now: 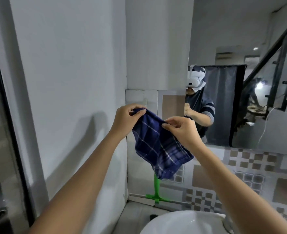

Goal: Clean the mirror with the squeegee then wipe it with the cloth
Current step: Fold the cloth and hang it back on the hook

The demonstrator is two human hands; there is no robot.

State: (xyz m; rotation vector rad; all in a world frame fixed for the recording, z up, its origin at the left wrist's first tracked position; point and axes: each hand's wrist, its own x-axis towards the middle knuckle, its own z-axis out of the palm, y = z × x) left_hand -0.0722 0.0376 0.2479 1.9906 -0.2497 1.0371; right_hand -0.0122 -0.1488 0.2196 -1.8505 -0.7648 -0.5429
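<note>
Here we pinch the blue plaid cloth [158,146] by its top edge, left hand [127,118] and right hand [181,130] apart, cloth hanging between them; green squeegee [156,190] stands below against the wall, mirror [244,81] at right.

Cloth [158,146] held up between left hand [127,118] and right hand [181,130], in front of the tiled wall [250,176], left of the mirror [240,81]. Squeegee [156,191] below the cloth, upright against the wall on the ledge [139,215], near the corner. Sink [181,223] in front of the ledge, lower right. Mirror above the tiles, right of the corner.
</note>
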